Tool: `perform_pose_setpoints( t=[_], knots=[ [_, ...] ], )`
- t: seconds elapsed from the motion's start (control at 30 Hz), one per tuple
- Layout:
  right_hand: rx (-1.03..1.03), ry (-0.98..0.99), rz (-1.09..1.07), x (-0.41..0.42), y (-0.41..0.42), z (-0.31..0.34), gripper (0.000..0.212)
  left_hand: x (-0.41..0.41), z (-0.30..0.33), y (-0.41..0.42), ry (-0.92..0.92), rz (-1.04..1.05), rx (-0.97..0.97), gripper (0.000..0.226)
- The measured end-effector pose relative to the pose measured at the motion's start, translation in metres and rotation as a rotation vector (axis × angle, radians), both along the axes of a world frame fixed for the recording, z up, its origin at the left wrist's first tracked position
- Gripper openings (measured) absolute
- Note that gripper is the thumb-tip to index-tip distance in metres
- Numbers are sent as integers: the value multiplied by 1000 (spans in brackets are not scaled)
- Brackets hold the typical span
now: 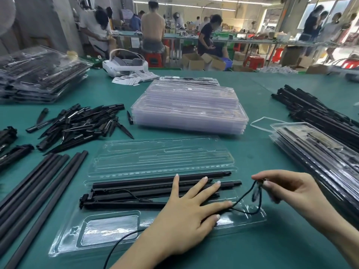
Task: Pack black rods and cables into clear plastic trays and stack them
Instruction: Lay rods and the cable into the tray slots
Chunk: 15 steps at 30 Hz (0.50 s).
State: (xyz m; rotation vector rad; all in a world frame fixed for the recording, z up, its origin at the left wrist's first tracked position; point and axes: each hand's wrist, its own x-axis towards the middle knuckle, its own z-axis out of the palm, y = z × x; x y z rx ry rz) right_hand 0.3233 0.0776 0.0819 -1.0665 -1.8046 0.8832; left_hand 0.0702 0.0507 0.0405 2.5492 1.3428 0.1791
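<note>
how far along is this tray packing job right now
Done: filled clear plastic trays stacked far left and right. In hand: left hand presses black rods into the open clear tray; right hand pinches the thin black cable. Left: empty tray stack, loose rods.

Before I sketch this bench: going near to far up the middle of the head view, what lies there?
Left hand → black rods in the open clear tray → tray lid → stack of empty trays → white headset.
</note>
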Motion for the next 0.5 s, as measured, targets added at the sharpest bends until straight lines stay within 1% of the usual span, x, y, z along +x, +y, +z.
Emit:
perform_pose_setpoints(
  t=[0.1,0.17,0.2,0.23,0.33,0.37,0.4,0.43,0.5],
  knots=[
    [224,-162,-40,-12,1,-4,11,0,0,0,20,3,3,46],
    [324,-279,-45,-22,1,-8,15,0,0,0,-32,9,-11,51],
    [339,-304,-34,-27,1,-9,18,0,1,0,-109,18,-40,54],
    [331,-301,-18,-32,0,-10,19,-1,3,0,-234,35,-94,54],
    [307,-278,-7,-39,-1,-16,20,-7,10,0,-741,140,-288,47],
    [304,-288,-21,-40,-2,-19,20,-10,12,-1,-846,169,-316,43],
    [311,-313,-32,-40,-3,-21,20,-11,13,-1,-879,178,-301,40],
    [329,-348,-37,-40,-4,-24,20,-11,14,-1,-849,168,-254,39],
    [357,-404,-7,-39,-5,-27,17,-10,14,-2,-706,107,-131,44]
  ],
)
